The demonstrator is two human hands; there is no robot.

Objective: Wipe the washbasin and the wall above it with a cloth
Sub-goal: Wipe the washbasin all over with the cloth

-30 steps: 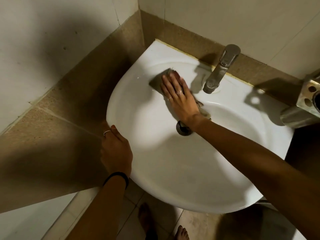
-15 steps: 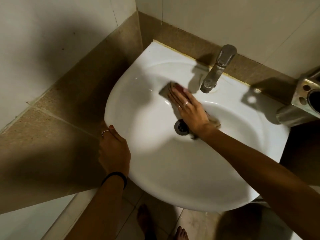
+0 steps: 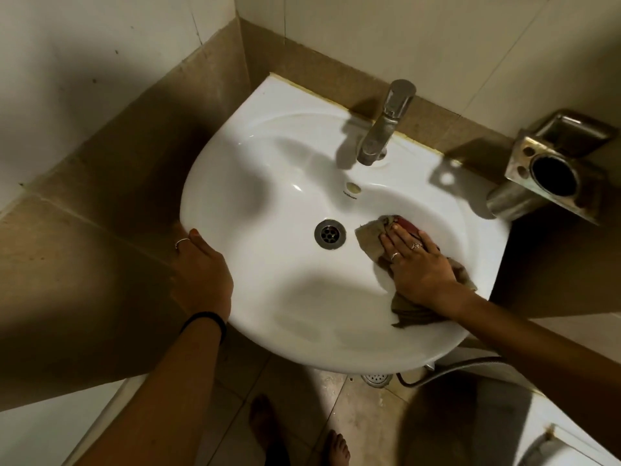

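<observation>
A white washbasin [image 3: 268, 183] hangs in a tiled corner, with a steel drain [image 3: 329, 234] at its middle. My right hand [image 3: 416, 264] lies flat with straight fingers on a brownish cloth [image 3: 368, 235], pressing it against the right inner side of the bowl, just right of the drain. The cloth trails under my wrist to the front right rim. My left hand [image 3: 201, 274] grips the basin's left rim, fingers curled over the outer edge. The wall above the basin [image 3: 386, 31] is pale tile over a brown tile band.
A chrome tap [image 3: 386, 122] stands at the basin's back. A metal wall holder with a cup [image 3: 551, 173] juts out at the right. Below are floor tiles, a floor drain [image 3: 376, 380], a hose [image 3: 453, 368] and my bare feet [image 3: 336, 449].
My right hand has swept the cloth from the back left of the bowl near the tap, past the drain, to the right side. My left hand has stayed on the rim.
</observation>
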